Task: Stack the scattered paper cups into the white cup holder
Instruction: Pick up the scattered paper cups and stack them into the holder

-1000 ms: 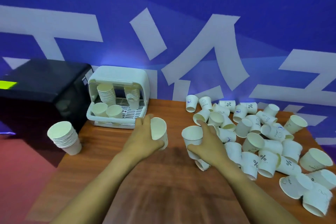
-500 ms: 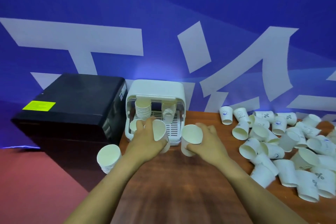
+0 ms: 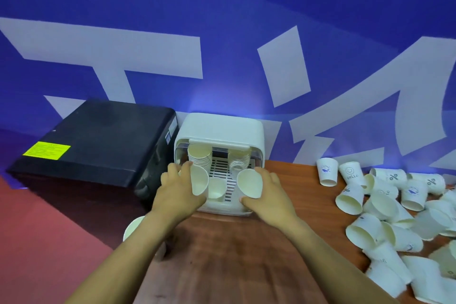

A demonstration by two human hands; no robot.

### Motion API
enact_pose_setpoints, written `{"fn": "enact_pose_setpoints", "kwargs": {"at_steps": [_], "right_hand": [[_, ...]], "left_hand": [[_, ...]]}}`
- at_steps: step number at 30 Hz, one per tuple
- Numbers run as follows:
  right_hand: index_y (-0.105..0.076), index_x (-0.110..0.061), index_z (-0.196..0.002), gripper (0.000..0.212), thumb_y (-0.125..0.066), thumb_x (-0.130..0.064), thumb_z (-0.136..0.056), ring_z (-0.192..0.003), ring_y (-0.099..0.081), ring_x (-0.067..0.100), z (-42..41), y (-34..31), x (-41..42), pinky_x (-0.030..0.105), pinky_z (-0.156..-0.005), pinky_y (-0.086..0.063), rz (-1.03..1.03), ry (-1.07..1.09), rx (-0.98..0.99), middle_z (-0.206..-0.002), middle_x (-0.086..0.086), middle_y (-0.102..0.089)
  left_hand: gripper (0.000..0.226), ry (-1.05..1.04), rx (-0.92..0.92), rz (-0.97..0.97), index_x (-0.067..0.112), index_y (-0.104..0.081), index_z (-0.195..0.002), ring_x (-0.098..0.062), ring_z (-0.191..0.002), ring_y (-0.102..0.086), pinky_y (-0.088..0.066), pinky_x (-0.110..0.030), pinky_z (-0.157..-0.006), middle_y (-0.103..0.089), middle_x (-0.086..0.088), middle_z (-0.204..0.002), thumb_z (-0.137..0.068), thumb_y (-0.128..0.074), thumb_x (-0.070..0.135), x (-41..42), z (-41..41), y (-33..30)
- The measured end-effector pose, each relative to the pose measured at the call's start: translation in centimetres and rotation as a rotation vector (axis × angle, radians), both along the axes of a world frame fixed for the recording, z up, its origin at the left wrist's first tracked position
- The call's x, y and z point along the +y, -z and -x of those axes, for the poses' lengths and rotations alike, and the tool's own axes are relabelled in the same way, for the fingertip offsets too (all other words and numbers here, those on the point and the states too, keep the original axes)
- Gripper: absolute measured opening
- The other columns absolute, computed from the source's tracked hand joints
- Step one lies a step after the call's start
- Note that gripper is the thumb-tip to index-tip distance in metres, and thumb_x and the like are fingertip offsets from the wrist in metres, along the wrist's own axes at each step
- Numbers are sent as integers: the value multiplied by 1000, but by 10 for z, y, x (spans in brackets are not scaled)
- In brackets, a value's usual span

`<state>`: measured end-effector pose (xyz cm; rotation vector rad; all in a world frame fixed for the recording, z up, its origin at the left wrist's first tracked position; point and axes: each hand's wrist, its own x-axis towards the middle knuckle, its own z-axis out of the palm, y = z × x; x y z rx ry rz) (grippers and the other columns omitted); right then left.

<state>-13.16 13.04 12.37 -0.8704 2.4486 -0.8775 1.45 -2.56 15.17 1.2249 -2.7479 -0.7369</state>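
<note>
Wooden table (image 3: 234, 261) lies nearest, under both forearms. Past it the left hand (image 3: 177, 190) grips one paper cup (image 3: 199, 180) and the right hand (image 3: 269, 195) grips another (image 3: 249, 183), both at the mouth of the white cup holder (image 3: 219, 131). Between the hands a cup (image 3: 216, 188) stands inside; beyond the fingers hang two stacks (image 3: 199, 157). Delivery is under way, I judge; next, nest each cup onto a stack. Loose cups (image 3: 375, 207) lie right of the right hand.

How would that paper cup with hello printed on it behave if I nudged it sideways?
The hello cup stands rim down and tilted against its neighbour, so it would probably tip rather than slide. Once on its side it would likely roll in a curve, since it tapers. It looks thin-walled paper, so probably very light and easily crushed.
</note>
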Motion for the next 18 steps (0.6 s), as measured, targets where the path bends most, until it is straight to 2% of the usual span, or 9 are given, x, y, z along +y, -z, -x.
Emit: {"fn": "enact_pose_setpoints", "kwargs": {"at_steps": [6,11,18], "right_hand": [[-28,-32,-140,88,-75,-35,-66,-122,-48,20,-2,4,-38,38,-97,-45,26,-35,-40,-140,-2,-37],[-24,-32,-141,88,-75,-35,-70,-124,-47,19,-6,13,-60,37,-95,-46,-1,-9,-23,-145,-7,-33],[-20,-32,-143,89,-73,-43,-72,-129,-42,19,-10,32,-82,36,-96,-43,-112,11,8,-147,-11,-29]], "left_hand": [[71,-13,-71,105,16,-35,-136,-29,-115,-37,-46,-38,-84,-33,-7,-126,-77,-67,38,-31,5,5],[77,57,-111,141,17,-34,-136,-27,-113,-37,-48,-36,-82,-32,-5,-126,-74,-71,42,-56,16,22],[86,135,-87,164,22,-29,-141,-25,-114,-39,-49,-35,-88,-34,-2,-130,-73,-74,49,-75,29,42]]}}
